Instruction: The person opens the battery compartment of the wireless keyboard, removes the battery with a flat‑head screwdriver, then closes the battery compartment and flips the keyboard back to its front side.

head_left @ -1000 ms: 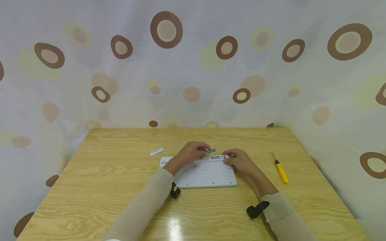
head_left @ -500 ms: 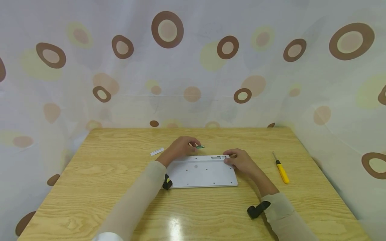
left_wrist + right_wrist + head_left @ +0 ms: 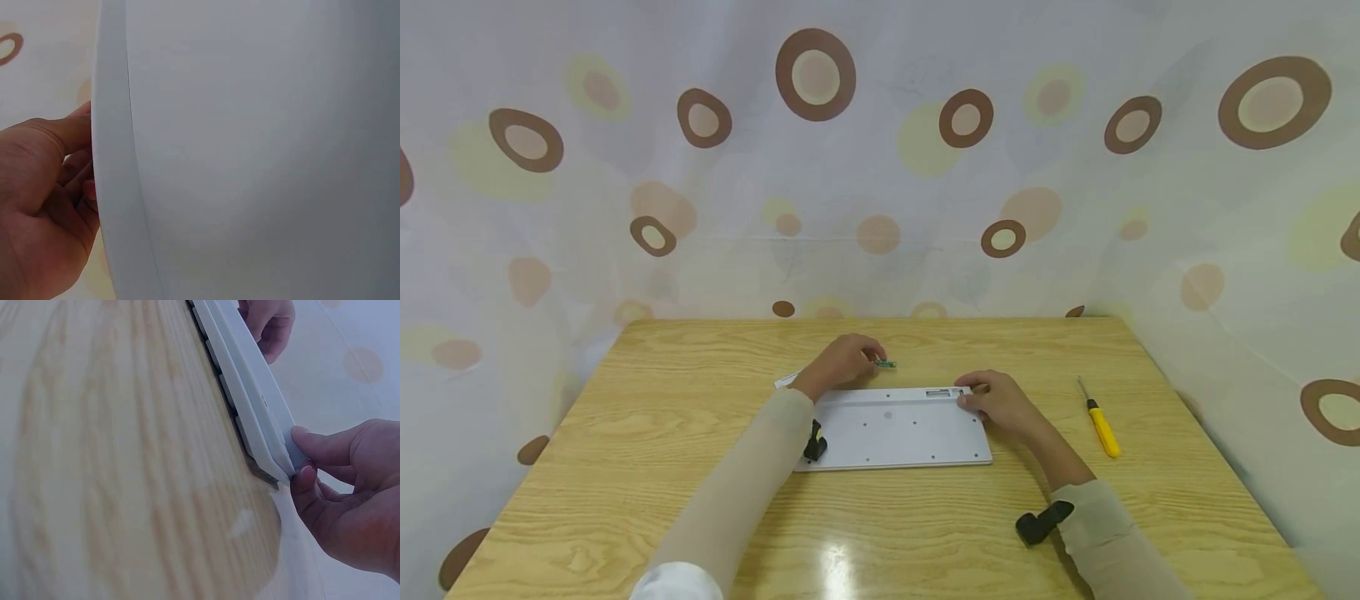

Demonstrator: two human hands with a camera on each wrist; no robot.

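Note:
A white keyboard (image 3: 898, 433) lies face down, its underside dotted with small screw holes; keys show beneath its edge in the right wrist view. My left hand (image 3: 842, 360), just beyond the keyboard's far edge, pinches a slim green battery (image 3: 887, 364). My right hand (image 3: 997, 398) grips the far right corner, thumb on the underside and fingers at the edge. Close to that thumb, a narrow compartment (image 3: 937, 393) is uncovered. In the left wrist view the keyboard's underside (image 3: 250, 125) hides the left fingertips and the battery.
A white strip-shaped cover (image 3: 786, 381) lies on the wooden table (image 3: 647, 417), partly hidden behind the left wrist. To the right rests a yellow-handled screwdriver (image 3: 1101, 425). A patterned curtain (image 3: 880, 167) stands behind the table and at its sides.
My left hand has moved left and slightly back with the battery, away from the compartment, and its wrist now partly covers the white strip. The right hand stays at the corner.

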